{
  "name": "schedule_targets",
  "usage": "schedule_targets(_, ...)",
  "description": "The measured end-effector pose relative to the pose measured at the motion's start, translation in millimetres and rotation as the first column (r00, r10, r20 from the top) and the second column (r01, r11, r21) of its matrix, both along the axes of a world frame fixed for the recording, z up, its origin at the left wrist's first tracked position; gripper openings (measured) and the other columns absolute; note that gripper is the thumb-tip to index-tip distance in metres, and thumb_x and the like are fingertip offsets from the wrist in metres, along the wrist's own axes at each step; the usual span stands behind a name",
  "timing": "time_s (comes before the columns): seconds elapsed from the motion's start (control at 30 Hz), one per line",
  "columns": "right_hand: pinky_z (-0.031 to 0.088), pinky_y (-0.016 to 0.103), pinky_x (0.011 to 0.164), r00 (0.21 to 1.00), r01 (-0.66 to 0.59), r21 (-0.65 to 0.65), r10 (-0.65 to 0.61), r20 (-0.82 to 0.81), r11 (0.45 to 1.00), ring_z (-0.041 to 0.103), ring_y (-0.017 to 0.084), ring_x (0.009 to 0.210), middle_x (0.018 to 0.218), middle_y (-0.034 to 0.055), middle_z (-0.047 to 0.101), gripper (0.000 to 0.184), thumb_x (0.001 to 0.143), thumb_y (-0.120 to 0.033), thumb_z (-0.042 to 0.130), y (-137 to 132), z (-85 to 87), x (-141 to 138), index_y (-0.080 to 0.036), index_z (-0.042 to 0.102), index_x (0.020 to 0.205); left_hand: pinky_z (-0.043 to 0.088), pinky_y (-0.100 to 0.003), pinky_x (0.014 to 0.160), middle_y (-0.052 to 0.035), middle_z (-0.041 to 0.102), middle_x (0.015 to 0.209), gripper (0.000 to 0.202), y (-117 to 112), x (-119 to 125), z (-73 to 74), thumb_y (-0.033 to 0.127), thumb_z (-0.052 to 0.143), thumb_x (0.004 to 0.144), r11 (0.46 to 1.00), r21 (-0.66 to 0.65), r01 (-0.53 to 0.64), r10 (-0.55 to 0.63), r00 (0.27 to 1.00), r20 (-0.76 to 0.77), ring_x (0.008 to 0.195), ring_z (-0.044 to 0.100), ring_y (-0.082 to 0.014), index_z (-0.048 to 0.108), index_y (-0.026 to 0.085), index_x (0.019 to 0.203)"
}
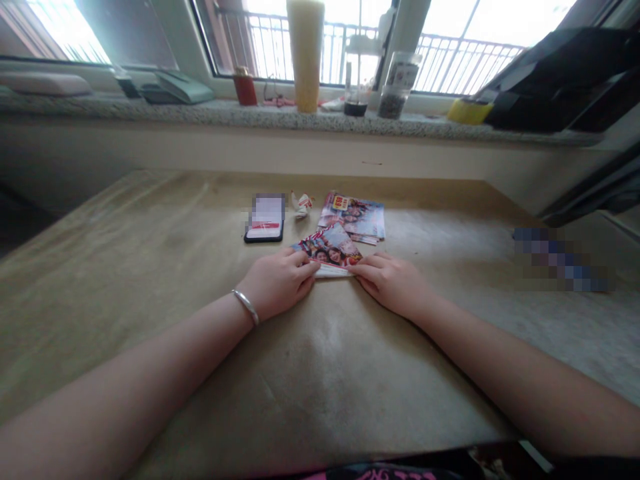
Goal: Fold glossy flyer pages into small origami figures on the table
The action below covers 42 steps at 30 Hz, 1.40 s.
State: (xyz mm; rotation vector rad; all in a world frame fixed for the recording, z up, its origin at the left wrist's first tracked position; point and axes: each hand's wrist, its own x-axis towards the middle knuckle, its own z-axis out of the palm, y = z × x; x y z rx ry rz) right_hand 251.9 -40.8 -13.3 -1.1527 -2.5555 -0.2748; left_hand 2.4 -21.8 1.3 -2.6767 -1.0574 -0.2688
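A printed paper sheet (334, 248), folded to a peak at the top with a white strip along its lower edge, lies on the table between my hands. My left hand (280, 280), below a silver bracelet, pinches the sheet's lower left corner. At the lower right corner, the fingers of my right hand (387, 280) press together on the same sheet. Just behind it is a small stack of similar printed leaflets (367, 217). A crumpled bit of paper (302, 206) and a phone (266, 219) with a lit screen lie behind my left hand.
The beige table (150, 267) ends at a wall below a stone windowsill (200, 110). On the sill stand a tall yellowish cup (306, 60), a red bottle (245, 87), clear containers (393, 97) and a yellow item (469, 111). A blurred-out strip (560, 260) lies at right.
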Motion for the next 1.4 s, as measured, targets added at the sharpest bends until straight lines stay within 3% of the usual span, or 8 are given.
schedule_targets(0.33, 0.049, 0.029, 0.071, 1.000, 0.015, 0.000, -0.015, 0.011, 1.000, 0.062, 0.019, 0.087, 0.096, 0.0052, 0.071, 0.022, 0.091, -0.022, 0.051, -2, 0.7, 1, -0.022, 0.071, 0.103, 0.051, -0.035, 0.069, -0.0079, 0.064, 0.099, 0.031, 0, 3, -0.2, 0.031, 0.041, 0.094, 1.000, -0.018, 0.021, -0.023, 0.998, -0.062, 0.092, 0.057, -0.0249, 0.062, 0.020, 0.114)
schedule_targets(0.63, 0.050, 0.030, 0.077, 0.993, -0.031, -0.064, 0.023, -0.112, 0.997, 0.061, 0.017, 0.082, 0.092, 0.0066, 0.068, 0.023, 0.089, -0.019, 0.054, 6, -4.6, 5, -0.020, 0.073, 0.101, 0.049, -0.036, 0.075, -0.0101, 0.061, 0.097, 0.034, -4, 5, -0.2, 0.030, 0.040, 0.094, 0.998, -0.048, 0.031, -0.034, 0.997, -0.063, 0.089, 0.055, -0.0240, 0.057, 0.022, 0.123)
schedule_targets(0.9, 0.046, 0.028, 0.072, 0.999, 0.034, -0.048, -0.032, 0.035, 0.998, 0.059, 0.018, 0.081, 0.089, 0.0062, 0.067, 0.026, 0.092, -0.022, 0.050, -1, 3.1, 1, -0.022, 0.071, 0.108, 0.048, -0.038, 0.083, -0.0107, 0.060, 0.099, 0.033, -4, 6, -2.1, 0.030, 0.041, 0.093, 0.999, -0.043, 0.024, -0.024, 1.000, -0.005, 0.093, 0.056, -0.0236, 0.061, 0.022, 0.118)
schedule_targets(1.07, 0.044, 0.028, 0.069, 0.994, 0.069, -0.021, -0.067, 0.085, 0.997, 0.059, 0.018, 0.080, 0.088, 0.0054, 0.067, 0.024, 0.093, -0.023, 0.049, -4, 6.8, -1, -0.020, 0.070, 0.102, 0.045, -0.041, 0.093, -0.0104, 0.060, 0.110, 0.032, -6, 8, -4.7, 0.028, 0.042, 0.092, 0.998, -0.041, 0.039, -0.037, 0.999, 0.040, 0.103, 0.054, -0.0251, 0.062, 0.019, 0.116)
schedule_targets(1.23, 0.041, 0.027, 0.068, 0.994, 0.052, -0.005, -0.051, 0.101, 0.999, 0.059, 0.018, 0.080, 0.085, 0.0047, 0.067, 0.021, 0.093, -0.022, 0.049, -4, 6.6, 0, -0.019, 0.070, 0.097, 0.042, -0.041, 0.100, -0.0128, 0.059, 0.119, 0.041, -4, 9, -4.3, 0.031, 0.041, 0.093, 0.990, -0.089, 0.107, -0.108, 0.994, 0.002, 0.110, 0.052, -0.0260, 0.055, 0.010, 0.125)
schedule_targets(1.4, 0.040, 0.027, 0.067, 0.994, 0.058, -0.020, -0.056, 0.092, 0.998, 0.059, 0.017, 0.079, 0.086, 0.0046, 0.067, 0.020, 0.092, -0.023, 0.050, -5, 7.6, 1, -0.020, 0.069, 0.097, 0.043, -0.040, 0.099, -0.0126, 0.058, 0.118, 0.046, -4, 7, -2.1, 0.039, 0.043, 0.093, 0.983, -0.135, 0.126, -0.128, 0.992, -0.007, 0.109, 0.052, -0.0259, 0.052, 0.012, 0.129)
